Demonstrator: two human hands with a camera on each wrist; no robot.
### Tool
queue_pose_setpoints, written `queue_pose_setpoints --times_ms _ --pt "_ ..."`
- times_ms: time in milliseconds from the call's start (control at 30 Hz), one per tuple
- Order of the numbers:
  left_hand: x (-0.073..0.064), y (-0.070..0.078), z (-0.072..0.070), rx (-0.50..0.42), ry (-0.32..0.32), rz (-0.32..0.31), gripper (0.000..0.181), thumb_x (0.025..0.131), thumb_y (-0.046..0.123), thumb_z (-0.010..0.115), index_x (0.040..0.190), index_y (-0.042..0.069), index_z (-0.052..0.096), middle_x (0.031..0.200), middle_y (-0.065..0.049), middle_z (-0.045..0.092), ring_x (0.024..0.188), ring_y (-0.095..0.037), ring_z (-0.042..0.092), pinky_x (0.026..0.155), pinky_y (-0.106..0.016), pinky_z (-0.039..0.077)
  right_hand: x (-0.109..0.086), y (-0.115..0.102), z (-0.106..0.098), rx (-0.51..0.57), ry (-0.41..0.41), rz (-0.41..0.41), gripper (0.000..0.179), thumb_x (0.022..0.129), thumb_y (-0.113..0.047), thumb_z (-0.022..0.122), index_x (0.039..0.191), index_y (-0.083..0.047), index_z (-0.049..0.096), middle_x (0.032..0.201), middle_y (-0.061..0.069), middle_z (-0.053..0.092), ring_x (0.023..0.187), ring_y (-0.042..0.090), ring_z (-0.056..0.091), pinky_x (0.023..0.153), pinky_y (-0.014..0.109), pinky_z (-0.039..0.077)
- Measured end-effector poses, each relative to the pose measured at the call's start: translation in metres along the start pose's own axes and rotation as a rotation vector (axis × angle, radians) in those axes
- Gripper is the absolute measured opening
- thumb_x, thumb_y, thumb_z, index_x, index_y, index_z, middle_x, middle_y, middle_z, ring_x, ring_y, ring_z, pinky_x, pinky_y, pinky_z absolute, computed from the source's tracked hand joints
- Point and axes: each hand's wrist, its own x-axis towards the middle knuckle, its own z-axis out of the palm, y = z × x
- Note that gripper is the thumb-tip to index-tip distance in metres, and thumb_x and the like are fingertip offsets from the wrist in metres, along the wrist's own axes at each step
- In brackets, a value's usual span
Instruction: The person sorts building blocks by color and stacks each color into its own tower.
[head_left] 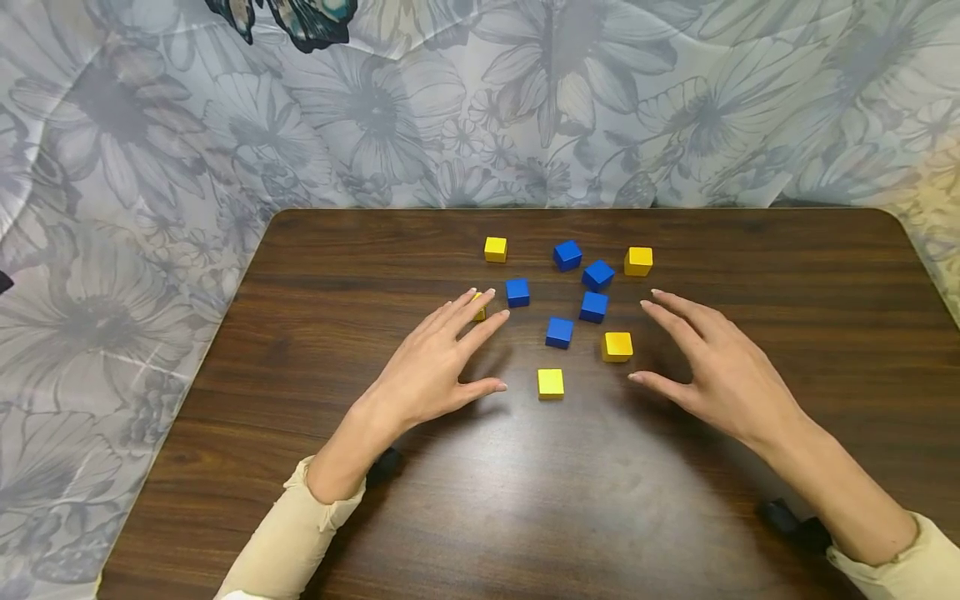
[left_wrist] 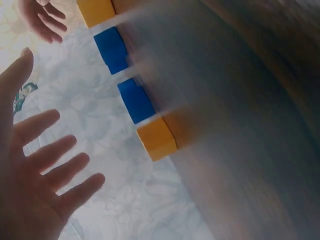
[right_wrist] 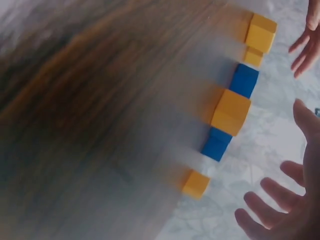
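Several blue and yellow cubes lie scattered over the middle of a brown wooden table. My left hand (head_left: pixel 431 362) hovers at the left of the group, fingers spread and holding nothing. Its fingers partly hide one yellow cube (head_left: pixel 480 310) in the head view; a blue cube (head_left: pixel 517 292) lies just past the fingertips. On the other side my right hand (head_left: pixel 723 379) hangs over the table, thumb and fingers apart, also holding nothing. Nearest its thumb is an orange-yellow cube (head_left: pixel 617 347). Between the hands lie another yellow cube (head_left: pixel 551 384) and a blue cube (head_left: pixel 559 332).
Toward the back are a yellow cube (head_left: pixel 496 249), a blue cube (head_left: pixel 567 255) and an orange-yellow cube (head_left: pixel 638 262). The wooden table (head_left: pixel 315 267) ends at a cloth backdrop (head_left: pixel 360 117) with grey flowers. A dark wrist device (head_left: pixel 795 525) shows under the right forearm.
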Motion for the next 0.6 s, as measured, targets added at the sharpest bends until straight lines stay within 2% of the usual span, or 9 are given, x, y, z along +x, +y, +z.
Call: queue_pose_setpoints --times_ms 167,367,533,600 --pt "0.003 0.003 0.002 -0.022 0.084 0.074 0.070 0.088 0.053 0.071 0.143 0.013 0.053 0.155 -0.008 0.039 0.141 -0.027 0.039 0.114 -0.043 0.035 0.002 -0.004 0.002 0.015 0.008 -0.029 0.077 0.090 -0.068 0.055 0.140 -0.010 0.056 0.145 0.012 0.050 0.125 0.037 0.051 0.093 0.050 0.045" --pt "0.008 0.006 0.006 -0.034 0.078 0.085 0.067 0.088 0.053 0.071 0.140 0.013 0.056 0.149 -0.009 0.047 0.135 -0.027 0.046 0.109 -0.043 0.042 0.003 -0.013 0.004 0.029 0.030 -0.056 0.074 0.092 -0.068 0.050 0.139 -0.011 0.058 0.140 0.009 0.055 0.121 0.032 0.053 0.090 0.045 0.047" --pt "0.014 0.009 0.012 -0.108 0.088 0.110 0.065 0.086 0.047 0.076 0.138 0.012 0.058 0.143 -0.005 0.053 0.129 -0.023 0.051 0.110 -0.036 0.041 0.005 -0.019 0.007 0.039 0.012 -0.061 0.070 0.089 -0.058 0.065 0.139 -0.011 0.057 0.132 0.006 0.060 0.114 0.026 0.057 0.090 0.041 0.048" --pt "0.016 0.010 0.015 -0.145 0.080 0.110 0.063 0.086 0.046 0.076 0.137 0.012 0.059 0.141 -0.004 0.054 0.128 -0.021 0.052 0.109 -0.034 0.042 0.005 -0.022 0.009 0.048 0.003 -0.059 0.070 0.089 -0.059 0.065 0.139 -0.011 0.057 0.130 0.006 0.061 0.112 0.025 0.058 0.089 0.041 0.050"
